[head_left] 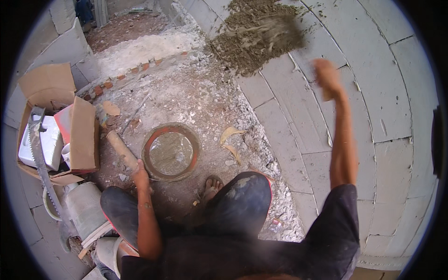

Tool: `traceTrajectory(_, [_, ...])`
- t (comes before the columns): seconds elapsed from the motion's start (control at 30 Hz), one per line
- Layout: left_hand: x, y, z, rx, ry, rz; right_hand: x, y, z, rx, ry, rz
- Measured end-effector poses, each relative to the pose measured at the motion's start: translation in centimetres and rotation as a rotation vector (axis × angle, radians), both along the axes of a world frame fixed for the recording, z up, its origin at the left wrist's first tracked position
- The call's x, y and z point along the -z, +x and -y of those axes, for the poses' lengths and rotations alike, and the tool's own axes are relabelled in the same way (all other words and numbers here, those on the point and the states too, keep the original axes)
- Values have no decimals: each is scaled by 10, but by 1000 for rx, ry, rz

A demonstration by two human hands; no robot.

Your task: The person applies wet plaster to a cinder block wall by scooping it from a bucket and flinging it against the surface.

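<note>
Left hand (140, 176) at eight o'clock by tube (122, 148) and pan (196, 151), grip unclear, blurred right hand (327, 79) at two, curled, hold unclear, mortar (254, 39) at one

Rough brown mortar (249, 39) on grey blocks (392, 105); tan bar (122, 148) slanted.

You are on a building site: a wall of grey blocks (396, 107) with rough joints runs along your right, mortar (252, 37) is spread on it, pale rubble (287, 212) litters the dusty ground (200, 100) and a saw (41, 168) leans by an open cardboard box (86, 135).
</note>
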State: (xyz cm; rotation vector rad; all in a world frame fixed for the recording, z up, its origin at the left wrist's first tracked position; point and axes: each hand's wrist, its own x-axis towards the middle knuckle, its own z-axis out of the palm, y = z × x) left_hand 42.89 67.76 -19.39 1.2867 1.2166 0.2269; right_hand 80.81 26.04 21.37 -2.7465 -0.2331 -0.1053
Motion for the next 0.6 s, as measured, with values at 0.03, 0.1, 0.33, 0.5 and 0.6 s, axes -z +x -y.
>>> traceTrajectory(0.03, [-4,-1,-3,-24,5,8,-32,-2,40,-301,-1,425])
traceTrajectory(0.1, [-18,-17,-12,47,42,77,-90,-77,-32,-72,491,288])
traceTrajectory(0.33, [-34,-3,13,36,-24,100,48,-147,-67,-290,-197,19])
traceTrajectory(0.5, [-53,8,26,69,151,169,196,-177,-127,-686,-648,29])
traceTrajectory(0.6, [-63,9,32,48,117,280,277,-184,-175,-787,-811,-114])
